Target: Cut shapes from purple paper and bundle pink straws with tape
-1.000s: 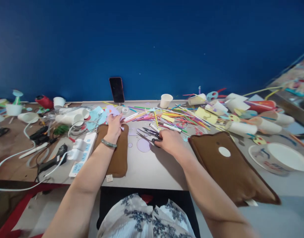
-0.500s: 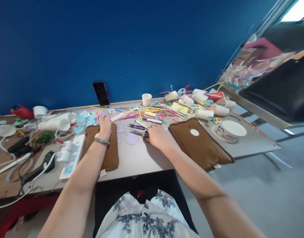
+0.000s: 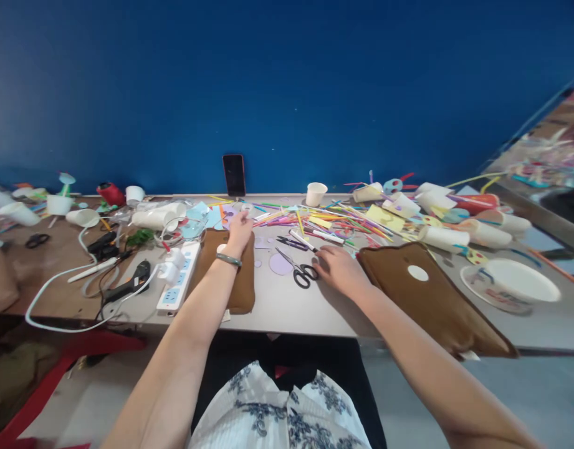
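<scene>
My left hand [image 3: 240, 229] reaches over the top of the left brown pad, by purple and blue paper scraps [image 3: 227, 214]; its fingers look slightly apart, with nothing visible in them. Black-handled scissors [image 3: 300, 269] lie partly open on the table, beside a purple paper circle [image 3: 280, 263]. Just right of their handles, my right hand [image 3: 339, 268] rests with loosely bent fingers, apart from the scissors. A white marker [image 3: 303, 241] and small dark snips [image 3: 291, 242] lie above the scissors.
Two brown pads [image 3: 242, 280] [image 3: 422, 299] flank the middle. Colourful sticks [image 3: 333, 218], a paper cup [image 3: 316, 194] and a phone [image 3: 234, 174] stand or lie behind. Left are a power strip [image 3: 179, 280], cables and a glue gun [image 3: 130, 282]; right, paper rolls [image 3: 443, 238] and a bowl [image 3: 515, 280].
My right hand has let go of the scissors, which now lie on the table to its left. The view has turned left, so the table things appear further right.
</scene>
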Demonstrator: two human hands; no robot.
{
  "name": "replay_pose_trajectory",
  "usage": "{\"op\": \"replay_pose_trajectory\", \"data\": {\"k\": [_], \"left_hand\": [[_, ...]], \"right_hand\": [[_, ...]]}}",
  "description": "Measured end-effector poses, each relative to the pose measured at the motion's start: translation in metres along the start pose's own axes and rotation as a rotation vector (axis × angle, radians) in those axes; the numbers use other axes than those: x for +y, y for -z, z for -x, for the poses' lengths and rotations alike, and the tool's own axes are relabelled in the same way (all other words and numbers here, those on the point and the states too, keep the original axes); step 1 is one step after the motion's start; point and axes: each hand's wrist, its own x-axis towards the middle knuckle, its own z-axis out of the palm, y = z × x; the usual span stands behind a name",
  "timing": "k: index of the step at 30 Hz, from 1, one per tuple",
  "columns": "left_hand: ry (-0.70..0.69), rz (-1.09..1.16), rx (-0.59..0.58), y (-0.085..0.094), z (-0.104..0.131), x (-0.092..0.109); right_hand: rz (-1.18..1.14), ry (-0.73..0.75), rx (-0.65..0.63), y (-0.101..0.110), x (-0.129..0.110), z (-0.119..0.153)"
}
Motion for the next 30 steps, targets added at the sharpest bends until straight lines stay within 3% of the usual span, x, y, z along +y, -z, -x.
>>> {"op": "replay_pose_trajectory", "data": {"k": [4, 9, 12, 15, 19, 25, 30], "left_hand": [[-0.115, -0.384, -0.174, -0.009, 0.015, 0.005], [-0.193, -0.747, -0.317, -0.019, 0.029, 0.011], [-0.276, -0.919, -0.306, -0.019, 0.034, 0.013], [-0.386, -1.162, -0.218, -0.016, 0.035, 0.014], [-0.412, -1.211, -0.183, -0.015, 0.034, 0.014], [-0.41, -1.156, -0.176, -0.015, 0.031, 0.011], [-0.49, -1.002, -0.07, -0.016, 0.028, 0.007]], "right_hand": [[0.147, -0.049, -0.082, 0.003, 0.011, -0.027], [0.095, 0.121, -0.082, 0.004, -0.026, -0.1], [-0.01, 0.157, -0.119, -0.008, -0.055, -0.159], [-0.059, 0.127, -0.131, -0.025, -0.08, -0.212], [-0.159, 0.061, -0.116, -0.044, -0.099, -0.26], [-0.519, -0.037, -0.064, -0.04, -0.094, -0.286], [-0.916, -0.063, -0.076, -0.015, -0.068, -0.254]]}}
